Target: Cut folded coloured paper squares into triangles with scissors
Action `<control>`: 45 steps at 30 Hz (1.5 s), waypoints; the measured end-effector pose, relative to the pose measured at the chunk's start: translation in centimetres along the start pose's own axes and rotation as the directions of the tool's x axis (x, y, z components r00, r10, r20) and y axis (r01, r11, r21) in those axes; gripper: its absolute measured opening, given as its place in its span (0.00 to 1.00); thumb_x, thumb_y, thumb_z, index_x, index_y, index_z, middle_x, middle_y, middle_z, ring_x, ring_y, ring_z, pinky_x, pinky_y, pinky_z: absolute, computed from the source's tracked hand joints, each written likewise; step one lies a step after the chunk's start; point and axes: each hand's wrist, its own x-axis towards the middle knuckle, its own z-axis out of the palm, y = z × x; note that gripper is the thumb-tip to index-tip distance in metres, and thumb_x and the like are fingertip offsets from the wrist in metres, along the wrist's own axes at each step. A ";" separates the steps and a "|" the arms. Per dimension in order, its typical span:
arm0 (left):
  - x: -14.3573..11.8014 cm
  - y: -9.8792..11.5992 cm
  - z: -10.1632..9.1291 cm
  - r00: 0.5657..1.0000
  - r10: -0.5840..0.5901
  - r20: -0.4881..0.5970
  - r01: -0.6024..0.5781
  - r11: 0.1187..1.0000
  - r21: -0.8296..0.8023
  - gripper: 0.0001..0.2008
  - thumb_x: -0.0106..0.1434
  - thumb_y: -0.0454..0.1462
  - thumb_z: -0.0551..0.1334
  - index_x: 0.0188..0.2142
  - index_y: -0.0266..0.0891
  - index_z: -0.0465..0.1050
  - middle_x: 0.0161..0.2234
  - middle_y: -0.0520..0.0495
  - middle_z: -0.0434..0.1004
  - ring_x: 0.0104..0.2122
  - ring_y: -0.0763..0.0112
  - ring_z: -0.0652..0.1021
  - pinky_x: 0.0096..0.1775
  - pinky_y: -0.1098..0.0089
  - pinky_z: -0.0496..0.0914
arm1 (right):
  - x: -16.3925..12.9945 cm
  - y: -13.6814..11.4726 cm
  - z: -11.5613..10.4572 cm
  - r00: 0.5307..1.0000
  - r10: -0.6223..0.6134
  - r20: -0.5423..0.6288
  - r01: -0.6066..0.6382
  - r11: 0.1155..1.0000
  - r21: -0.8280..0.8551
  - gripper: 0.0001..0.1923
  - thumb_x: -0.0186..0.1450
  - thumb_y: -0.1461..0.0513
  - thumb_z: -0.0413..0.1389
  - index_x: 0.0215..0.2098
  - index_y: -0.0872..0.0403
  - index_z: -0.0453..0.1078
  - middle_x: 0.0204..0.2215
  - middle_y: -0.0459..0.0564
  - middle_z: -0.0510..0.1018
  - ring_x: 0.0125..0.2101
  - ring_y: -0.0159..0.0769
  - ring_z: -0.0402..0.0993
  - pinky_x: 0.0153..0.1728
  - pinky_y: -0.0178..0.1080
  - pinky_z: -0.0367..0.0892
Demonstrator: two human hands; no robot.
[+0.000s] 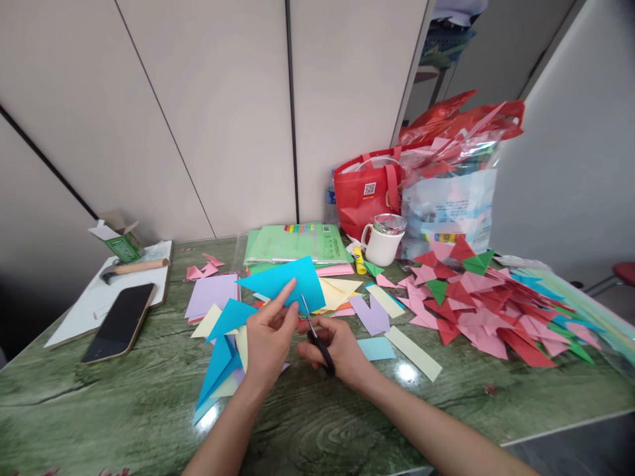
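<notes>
Cutting step: left hand (pixel 268 337) pinched blue paper (pixel 285 281); right hand (pixel 337 344) gripped scissors (pixel 313 334), blades at paper edge. Next move likely needed steady, straight closing.

Left hand (pixel 268 336) pinching blue paper sheet (pixel 284 282) at centre frame, right hand (pixel 333 344) gripping black-handled scissors (pixel 315 333) beneath it, folded paper triangles (pixel 489 301) heaped right

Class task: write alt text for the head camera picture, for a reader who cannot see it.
A person's left hand holds up a blue paper sheet while the right hand works black-handled scissors at its lower edge, above a green table. Folded pink, red and green paper triangles are heaped to the right; a phone lies left.
</notes>
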 end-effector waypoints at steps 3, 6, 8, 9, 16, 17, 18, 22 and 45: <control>0.0 0.0 0.1 0.999 -0.035 0.038 0.037 0.998 -0.047 0.21 0.53 0.36 0.63 0.48 0.38 0.73 0.22 0.53 0.72 0.20 0.78 0.67 0.25 0.76 0.65 | 0.1 -0.5 0.0 0.999 -0.006 -0.046 0.007 1.000 0.023 0.23 0.42 0.59 0.68 0.30 0.55 0.63 0.18 0.39 0.70 0.18 0.27 0.63 0.20 0.31 0.58; -0.1 0.1 0.2 0.997 -0.044 0.071 0.047 0.998 -0.040 0.20 0.53 0.36 0.63 0.48 0.37 0.73 0.22 0.53 0.73 0.20 0.78 0.67 0.25 0.77 0.66 | 0.1 -0.9 0.0 0.998 0.008 -0.056 -0.005 0.999 0.051 0.24 0.40 0.59 0.69 0.27 0.54 0.59 0.20 0.40 0.72 0.21 0.30 0.66 0.23 0.33 0.61; -0.2 0.1 0.2 0.996 -0.036 0.077 0.038 0.999 -0.017 0.20 0.54 0.36 0.62 0.48 0.37 0.73 0.19 0.55 0.70 0.19 0.79 0.66 0.23 0.78 0.66 | 0.1 -1.0 0.0 0.999 0.005 -0.042 -0.003 0.999 0.053 0.24 0.40 0.58 0.68 0.26 0.53 0.59 0.21 0.41 0.72 0.23 0.32 0.68 0.25 0.34 0.62; -0.2 0.1 0.2 0.996 -0.034 0.080 0.034 0.999 -0.008 0.21 0.54 0.36 0.62 0.48 0.37 0.73 0.17 0.55 0.69 0.19 0.79 0.65 0.23 0.78 0.65 | 0.1 -1.0 0.0 0.999 0.000 -0.038 0.002 0.999 0.051 0.23 0.40 0.58 0.68 0.26 0.53 0.59 0.21 0.42 0.72 0.23 0.33 0.69 0.26 0.34 0.63; -0.5 0.1 0.3 0.995 -0.031 0.096 0.031 1.000 -0.001 0.21 0.54 0.36 0.62 0.49 0.36 0.72 0.20 0.54 0.73 0.21 0.77 0.70 0.25 0.78 0.68 | 0.1 -0.5 0.1 0.998 -0.020 -0.063 0.024 0.997 0.076 0.24 0.40 0.58 0.68 0.26 0.53 0.59 0.21 0.41 0.71 0.25 0.34 0.69 0.28 0.35 0.64; -0.5 0.2 0.3 0.995 -0.028 0.095 0.028 1.000 -0.002 0.21 0.54 0.36 0.62 0.49 0.36 0.72 0.21 0.54 0.74 0.21 0.77 0.70 0.26 0.78 0.69 | 0.1 -0.4 0.1 0.998 -0.026 -0.061 0.031 0.997 0.076 0.23 0.40 0.58 0.68 0.26 0.53 0.60 0.21 0.41 0.71 0.25 0.34 0.68 0.28 0.35 0.63; -0.6 0.2 0.4 0.995 -0.024 0.093 0.024 1.000 -0.003 0.21 0.54 0.36 0.62 0.49 0.36 0.72 0.21 0.54 0.74 0.22 0.77 0.70 0.26 0.78 0.69 | 0.2 -0.4 0.1 0.998 -0.030 -0.057 0.034 0.997 0.076 0.23 0.40 0.58 0.68 0.26 0.53 0.60 0.21 0.41 0.70 0.24 0.33 0.68 0.28 0.35 0.63; -0.6 0.2 0.3 0.996 -0.012 0.090 0.011 1.000 0.005 0.21 0.54 0.36 0.62 0.49 0.36 0.72 0.23 0.53 0.76 0.21 0.78 0.70 0.26 0.78 0.70 | 0.2 -0.4 0.1 0.998 -0.039 -0.046 0.042 0.997 0.067 0.22 0.41 0.57 0.68 0.27 0.53 0.61 0.21 0.41 0.70 0.23 0.32 0.66 0.26 0.34 0.61; -0.5 0.2 0.3 0.996 -0.008 0.094 0.006 1.000 0.020 0.21 0.55 0.35 0.62 0.49 0.37 0.71 0.25 0.53 0.79 0.24 0.75 0.76 0.30 0.76 0.71 | 0.2 -0.2 0.1 0.991 0.022 -0.132 -0.021 1.000 0.006 0.19 0.44 0.60 0.64 0.25 0.53 0.57 0.14 0.37 0.67 0.15 0.25 0.58 0.17 0.30 0.54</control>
